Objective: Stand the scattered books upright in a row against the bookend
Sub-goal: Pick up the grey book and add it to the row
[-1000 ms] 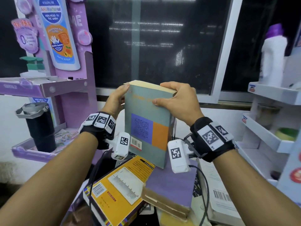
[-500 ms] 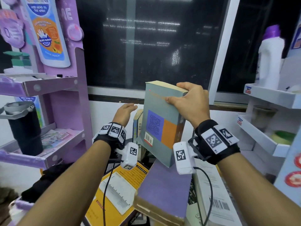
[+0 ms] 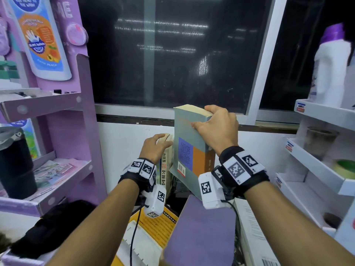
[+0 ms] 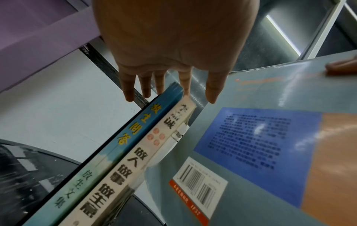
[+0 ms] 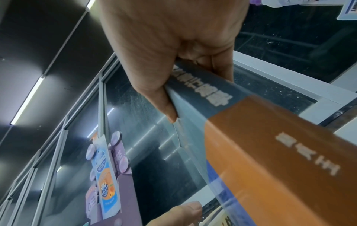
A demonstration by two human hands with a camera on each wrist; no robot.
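Grey-green card covers the thick paperback book with the blue and orange panels [image 3: 189,150], which the right hand [image 3: 217,129] clamps at its top corner, thumb on the back cover and fingers over the page edges and spine side. It hangs tilted, its lower end swung toward the wrist, just to the right of the left hand [image 3: 155,145]. That left hand lies with straight, spread fingers on the tops of two books already standing: a blue-spined book with yellow characters [image 4: 123,146] and a cream-spined book with dark characters [image 4: 135,166], touching each other. The bookend itself cannot be picked out in any view.

My judgement is that the paperback is about to go in beside the cream book. Risks from here: the grip is only at one corner, so the heavy block could pivot or slip as it comes down; its lower corner could knock the two standing books over if the left hand lifts too soon; and it could catch on the flat purple book [image 3: 201,233] lying below the right wrist, beside the yellow-orange book [image 3: 153,227] under the left wrist.

Only the left wrist view shows the two spines side by side and the fingertips [image 4: 186,90] at the cream book's top edge. Only the right wrist view shows the paperback's dark and orange spine and the thumb pressed into the cover. The head view alone shows the unsorted books lying flat.
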